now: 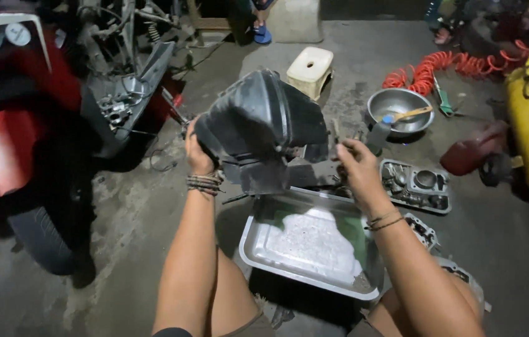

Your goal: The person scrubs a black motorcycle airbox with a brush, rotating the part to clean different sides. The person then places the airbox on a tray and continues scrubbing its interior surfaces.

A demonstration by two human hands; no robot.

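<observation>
While both hands grip the bulky black plastic housing (258, 128) mid-frame, left hand (199, 156) fingers wrapped, right hand (355, 162) pinching, it hangs over the shallow metal tray (264, 256), likely catching drips.

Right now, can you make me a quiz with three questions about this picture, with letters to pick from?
1. Where is the metal tray?
A. On the floor under the raised black part
B. On top of the stool
C. Inside the yellow tank

2. What colour is the coiled hose?
A. Blue
B. Orange-red
C. White

3. What is happening with the black plastic part?
A. It lies flat in the tray
B. It hangs from the scooter
C. Both hands hold it up

Answers:
1 A: the tray sits on the concrete between the person's knees, below the part.
2 B: the hose by the steel bowl is orange-red.
3 C: the left hand grips its left side and the right hand its right, above the tray.
</observation>
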